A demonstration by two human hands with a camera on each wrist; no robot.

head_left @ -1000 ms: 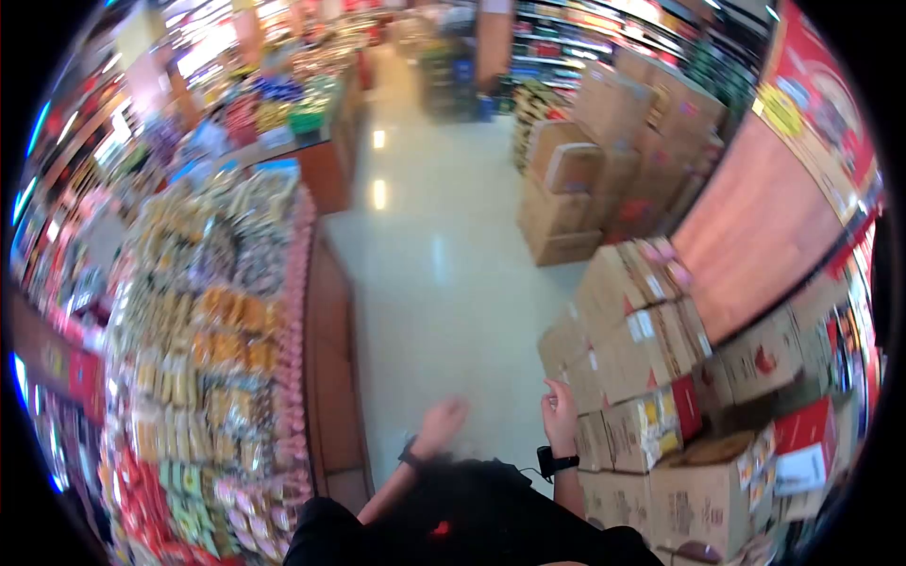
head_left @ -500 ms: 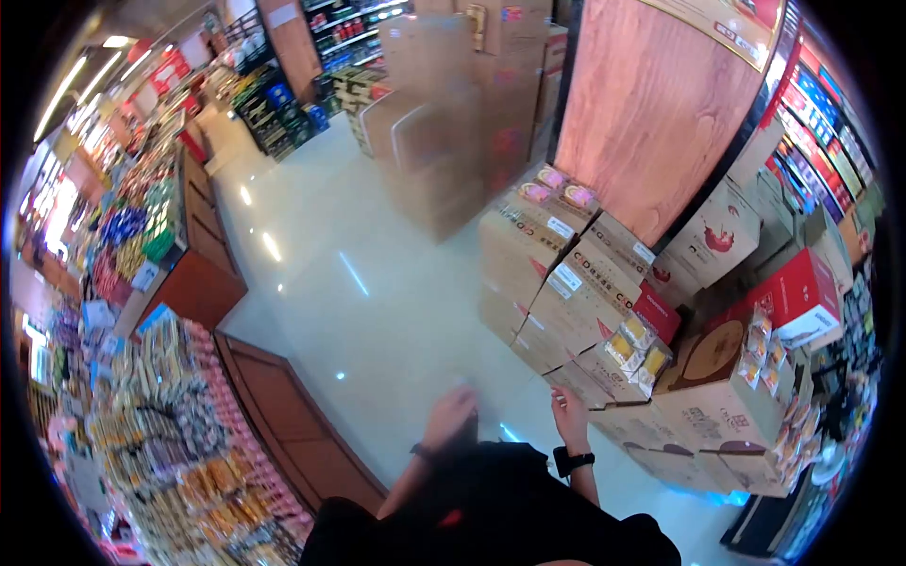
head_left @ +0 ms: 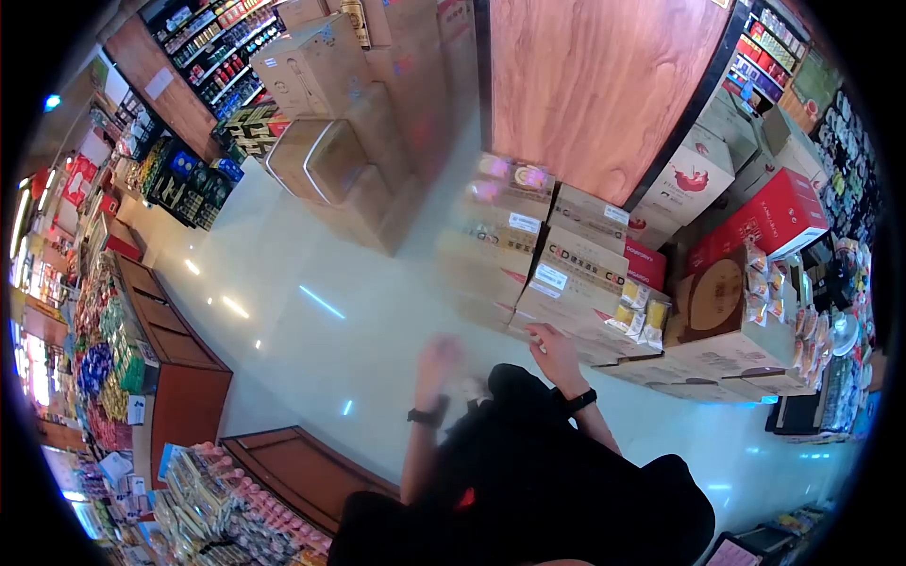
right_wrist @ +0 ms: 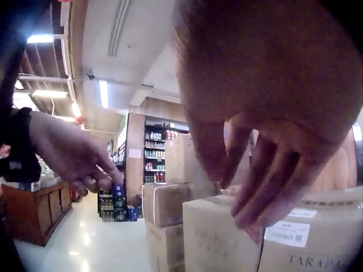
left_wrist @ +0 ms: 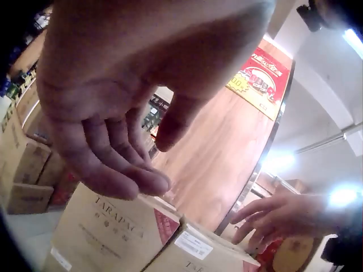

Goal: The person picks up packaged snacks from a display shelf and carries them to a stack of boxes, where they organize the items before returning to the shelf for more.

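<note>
My left hand [head_left: 440,366], blurred in the head view, hangs over the shop floor with nothing in it. In the left wrist view its fingers [left_wrist: 113,147] droop loosely. The right hand [head_left: 555,357] is beside the near edge of a cardboard carton [head_left: 562,304], its fingers loosely bent and holding nothing. Seen from the right wrist, those fingers [right_wrist: 266,195] overlap the cartons marked TARAPACA [right_wrist: 315,249]. Small packets of yellow food [head_left: 634,319] lie on the carton tops, and pink round packs [head_left: 510,177] sit farther back.
A wood-panelled pillar [head_left: 599,90] rises behind the cartons. Taller stacked boxes [head_left: 326,165] stand across the floor [head_left: 311,349]. A red box [head_left: 769,222] is at the right. Brown wooden counters [head_left: 302,472] with packaged goods line the left.
The view has swung to the right, from the aisle toward the cartons and pillar. The counters have shifted left and down. Both hands remain empty, the right one now nearer the cartons.
</note>
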